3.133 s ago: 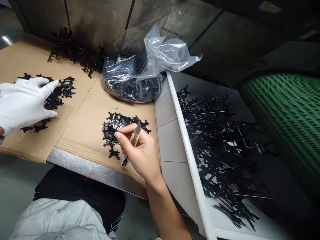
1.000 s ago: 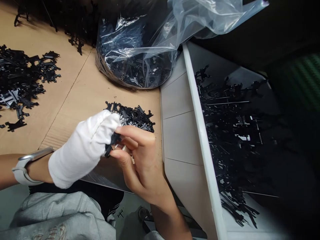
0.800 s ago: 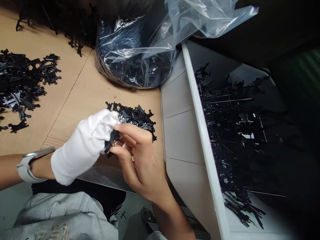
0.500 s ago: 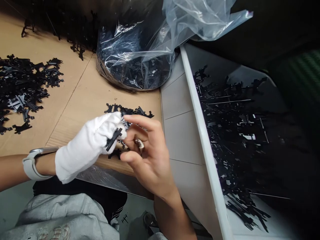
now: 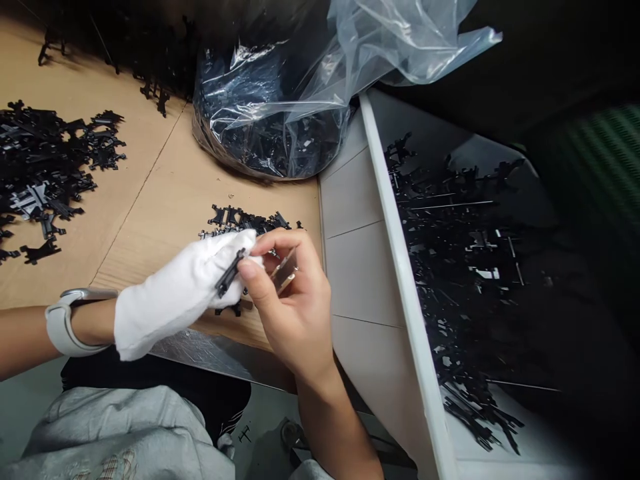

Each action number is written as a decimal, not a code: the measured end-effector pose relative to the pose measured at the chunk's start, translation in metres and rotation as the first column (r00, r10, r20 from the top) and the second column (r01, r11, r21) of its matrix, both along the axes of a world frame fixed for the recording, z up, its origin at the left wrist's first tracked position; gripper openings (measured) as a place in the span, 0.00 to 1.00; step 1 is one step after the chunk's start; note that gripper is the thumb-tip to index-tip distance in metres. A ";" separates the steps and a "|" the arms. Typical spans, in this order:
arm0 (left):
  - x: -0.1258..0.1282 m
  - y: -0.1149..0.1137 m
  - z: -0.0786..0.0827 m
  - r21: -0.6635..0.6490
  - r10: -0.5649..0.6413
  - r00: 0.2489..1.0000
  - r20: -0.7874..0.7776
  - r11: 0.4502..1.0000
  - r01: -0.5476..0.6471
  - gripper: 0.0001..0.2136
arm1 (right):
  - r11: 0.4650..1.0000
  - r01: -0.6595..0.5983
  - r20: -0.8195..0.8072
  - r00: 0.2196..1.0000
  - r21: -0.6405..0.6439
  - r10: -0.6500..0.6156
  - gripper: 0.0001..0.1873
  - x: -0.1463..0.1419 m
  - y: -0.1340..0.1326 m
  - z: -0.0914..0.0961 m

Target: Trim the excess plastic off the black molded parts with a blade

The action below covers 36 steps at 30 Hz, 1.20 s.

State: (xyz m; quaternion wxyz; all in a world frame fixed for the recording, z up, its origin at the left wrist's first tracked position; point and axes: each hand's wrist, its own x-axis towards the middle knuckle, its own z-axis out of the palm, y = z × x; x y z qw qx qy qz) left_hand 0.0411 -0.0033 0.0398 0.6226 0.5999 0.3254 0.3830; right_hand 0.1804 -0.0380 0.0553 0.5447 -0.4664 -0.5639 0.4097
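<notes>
My left hand [image 5: 187, 283] wears a white glove and is closed around a small black plastic part [image 5: 230, 272], held at a slant. My bare right hand [image 5: 295, 307] meets it from the right, thumb and forefinger pinching at the part's upper end. Tucked within the right hand's curled fingers is a small flat shiny piece [image 5: 285, 270], blade-like; its exact kind is unclear. Beneath both hands, partly covered by them, lies a small pile of black plastic parts [image 5: 240, 219] on the tabletop.
A larger heap of black parts [image 5: 45, 160] lies at the left. At the back stands a clear plastic bag [image 5: 273, 133] full of dark parts. To the right, a white-walled bin [image 5: 400, 267] holds many black parts and thin rods. The table [image 5: 145, 193] has a wooden surface.
My right thumb and forefinger have closed in on the black part from a wider spread. The shiny piece in my right hand has turned and shows more of its flat side.
</notes>
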 end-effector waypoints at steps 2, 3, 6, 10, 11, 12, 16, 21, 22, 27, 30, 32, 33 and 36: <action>0.001 0.000 -0.002 -0.030 0.046 0.997 0.058 0.999 -0.044 0.05 | 0.999 0.017 -0.015 1.000 -0.048 -0.017 0.11 -0.004 -0.001 0.000; 0.001 0.000 -0.002 -0.044 0.074 0.995 0.072 0.997 -0.071 0.05 | 0.997 0.018 -0.017 1.000 -0.075 -0.019 0.10 -0.005 -0.001 -0.001; 0.000 0.001 0.000 -0.006 0.176 0.984 0.016 0.984 -0.176 0.02 | 0.989 -0.030 -0.021 0.999 -0.142 0.027 0.08 -0.005 -0.001 -0.001; 0.000 0.003 0.009 -0.119 0.188 0.982 -0.009 0.975 -0.187 0.10 | 0.993 0.019 0.012 1.000 -0.116 -0.018 0.10 0.001 0.001 0.000; 0.000 0.003 0.011 -0.176 0.143 0.990 -0.013 0.974 -0.143 0.13 | 0.994 0.051 0.037 0.998 -0.098 -0.047 0.10 0.004 0.002 0.000; 0.000 0.004 0.014 -0.215 0.084 0.996 -0.019 0.973 -0.086 0.15 | 0.994 0.072 0.066 0.996 -0.081 -0.067 0.10 0.006 0.002 0.000; -0.003 0.007 0.019 -0.194 -0.025 0.998 -0.051 0.981 0.015 0.11 | 0.999 0.035 0.163 0.986 -0.010 -0.033 0.11 0.019 0.000 0.000; -0.008 0.010 0.022 -0.244 0.016 1.000 0.006 0.970 -0.014 0.11 | 0.980 -0.020 0.360 0.931 0.199 -0.055 0.18 0.028 -0.004 -0.006; -0.008 0.009 0.023 -0.224 0.005 1.000 -0.003 0.975 -0.006 0.12 | 0.966 -0.041 0.399 0.915 0.255 -0.067 0.17 0.028 -0.004 -0.007; -0.007 0.009 0.030 -0.173 0.035 0.999 0.007 0.984 -0.034 0.13 | 0.895 -0.119 0.458 0.883 0.430 -0.102 0.15 0.024 0.001 -0.014; -0.006 0.007 0.033 -0.203 0.048 0.998 0.043 0.978 -0.039 0.12 | 0.870 -0.116 0.442 0.889 0.479 -0.124 0.15 0.021 0.002 -0.016; -0.006 0.006 0.034 -0.239 0.046 0.997 0.057 0.970 -0.031 0.11 | 0.867 -0.109 0.434 0.891 0.487 -0.131 0.16 0.019 0.002 -0.017; -0.006 0.006 0.035 -0.255 0.038 0.997 0.061 0.967 -0.021 0.11 | 0.867 -0.105 0.432 0.892 0.487 -0.134 0.17 0.018 0.002 -0.017; -0.007 0.005 0.037 -0.283 -0.005 0.999 0.054 0.959 0.020 0.11 | 0.872 -0.082 0.426 0.892 0.483 -0.152 0.15 0.018 0.001 -0.016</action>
